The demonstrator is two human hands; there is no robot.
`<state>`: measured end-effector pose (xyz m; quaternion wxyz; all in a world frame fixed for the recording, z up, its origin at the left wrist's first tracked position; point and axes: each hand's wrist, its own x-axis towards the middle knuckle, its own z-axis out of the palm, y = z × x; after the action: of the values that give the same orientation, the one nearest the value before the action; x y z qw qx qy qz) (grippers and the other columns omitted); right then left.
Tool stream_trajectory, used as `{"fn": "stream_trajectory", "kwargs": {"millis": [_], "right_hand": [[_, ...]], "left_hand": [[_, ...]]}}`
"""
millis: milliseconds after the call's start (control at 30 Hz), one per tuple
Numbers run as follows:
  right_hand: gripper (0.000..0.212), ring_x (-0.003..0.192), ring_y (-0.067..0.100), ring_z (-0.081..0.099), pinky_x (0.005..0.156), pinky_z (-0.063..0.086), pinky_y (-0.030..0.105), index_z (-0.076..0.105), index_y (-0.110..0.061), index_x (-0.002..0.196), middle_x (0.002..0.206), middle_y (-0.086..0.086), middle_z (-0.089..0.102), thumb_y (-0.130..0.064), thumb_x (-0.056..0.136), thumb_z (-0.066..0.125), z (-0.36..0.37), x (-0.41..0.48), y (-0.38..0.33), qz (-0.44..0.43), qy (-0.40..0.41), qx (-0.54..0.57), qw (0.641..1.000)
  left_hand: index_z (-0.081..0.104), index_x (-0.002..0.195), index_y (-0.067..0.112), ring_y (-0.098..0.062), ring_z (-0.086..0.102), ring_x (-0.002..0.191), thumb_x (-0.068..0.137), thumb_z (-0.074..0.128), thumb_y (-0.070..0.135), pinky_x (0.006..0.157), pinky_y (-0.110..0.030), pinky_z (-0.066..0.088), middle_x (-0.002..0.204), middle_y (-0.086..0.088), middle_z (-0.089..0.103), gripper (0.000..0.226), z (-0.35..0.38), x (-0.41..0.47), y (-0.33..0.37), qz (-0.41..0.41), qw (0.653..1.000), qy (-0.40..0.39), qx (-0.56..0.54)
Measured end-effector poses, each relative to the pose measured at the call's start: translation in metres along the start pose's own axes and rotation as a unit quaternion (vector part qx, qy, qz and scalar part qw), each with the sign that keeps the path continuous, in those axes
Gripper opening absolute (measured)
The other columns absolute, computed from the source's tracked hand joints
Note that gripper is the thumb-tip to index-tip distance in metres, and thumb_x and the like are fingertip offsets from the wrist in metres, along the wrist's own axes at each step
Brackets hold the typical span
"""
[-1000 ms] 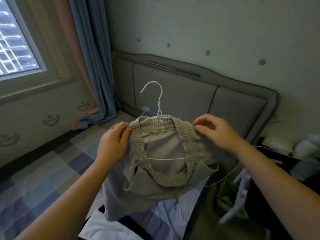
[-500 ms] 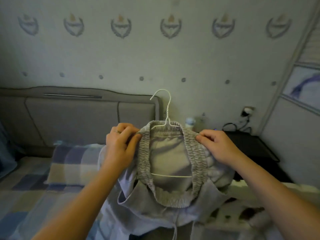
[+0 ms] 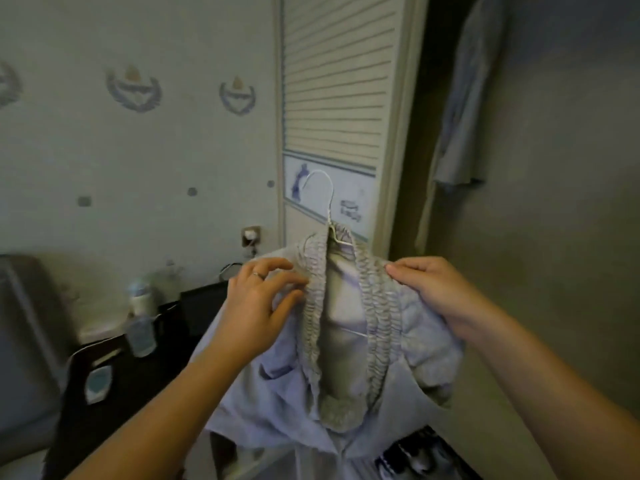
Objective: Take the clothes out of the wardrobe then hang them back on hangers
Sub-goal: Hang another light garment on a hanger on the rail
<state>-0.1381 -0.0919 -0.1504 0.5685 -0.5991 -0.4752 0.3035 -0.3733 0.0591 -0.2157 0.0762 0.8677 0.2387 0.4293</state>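
Grey pants [image 3: 349, 341] with a gathered elastic waistband hang on a white wire hanger [image 3: 327, 206], whose hook stands up in front of the wardrobe door. My left hand [image 3: 258, 306] touches the left side of the waistband with fingers spread and loosened. My right hand [image 3: 433, 289] grips the right side of the waistband, fingers curled round the fabric. The hanger's lower bar shows through the waist opening. The open wardrobe [image 3: 467, 133] lies to the right, with a pale garment [image 3: 464, 109] hanging inside.
The louvred wardrobe door [image 3: 336, 98] stands straight ahead. A dark bedside table [image 3: 145, 341] at the left carries bottles [image 3: 140, 327] and a white bundle. A wall socket with a cable is above it. Patterned wallpaper covers the wall.
My view has swung right from the bed and headboard to the wardrobe. Both hands carried the pants on the hanger along. My left hand's fingers have loosened from a pinch to a spread touch.
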Motion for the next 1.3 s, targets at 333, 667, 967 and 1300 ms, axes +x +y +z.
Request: {"fn": "stream_trajectory", "kwargs": {"millis": [333, 667, 967, 1300], "right_hand": [[0.026, 0.081, 0.031, 0.060, 0.080, 0.045, 0.040, 0.064, -0.006, 0.092, 0.086, 0.020, 0.061, -0.015, 0.068, 0.063, -0.148, -0.017, -0.017, 0.066, 0.203, 0.139, 0.967], [0.014, 0.054, 0.014, 0.055, 0.048, 0.042, 0.020, 0.059, -0.012, 0.077, 0.064, 0.005, 0.061, -0.008, 0.090, 0.061, -0.209, 0.076, -0.055, -0.033, 0.346, 0.051, 0.936], [0.026, 0.057, 0.017, 0.050, 0.055, 0.042, 0.025, 0.050, -0.011, 0.066, 0.056, 0.006, 0.052, -0.003, 0.084, 0.069, -0.255, 0.184, -0.123, -0.184, 0.473, -0.072, 0.859], [0.047, 0.051, 0.018, 0.043, 0.057, 0.039, 0.033, 0.040, -0.017, 0.048, 0.036, -0.009, 0.041, -0.005, 0.084, 0.068, -0.319, 0.298, -0.226, -0.291, 0.463, -0.120, 0.829]], "left_hand": [[0.063, 0.115, 0.042, -0.005, 0.043, 0.115, 0.092, 0.042, 0.058, 0.100, -0.039, 0.040, 0.122, 0.017, 0.053, 0.035, 0.134, 0.143, 0.106, 0.106, 0.984, -0.086, -0.117], [0.058, 0.125, 0.037, -0.007, 0.055, 0.111, 0.093, 0.046, 0.062, 0.098, -0.038, 0.048, 0.124, 0.014, 0.055, 0.043, 0.182, 0.292, 0.155, 0.185, 0.951, -0.166, -0.182], [0.062, 0.121, 0.035, -0.002, 0.063, 0.095, 0.091, 0.045, 0.067, 0.089, -0.035, 0.056, 0.106, 0.015, 0.066, 0.048, 0.168, 0.410, 0.176, 0.259, 0.914, -0.224, -0.216], [0.059, 0.103, 0.027, -0.014, 0.063, 0.084, 0.093, 0.054, 0.046, 0.077, -0.042, 0.057, 0.091, 0.006, 0.064, 0.022, 0.149, 0.538, 0.203, 0.285, 0.955, -0.052, -0.069]]}}
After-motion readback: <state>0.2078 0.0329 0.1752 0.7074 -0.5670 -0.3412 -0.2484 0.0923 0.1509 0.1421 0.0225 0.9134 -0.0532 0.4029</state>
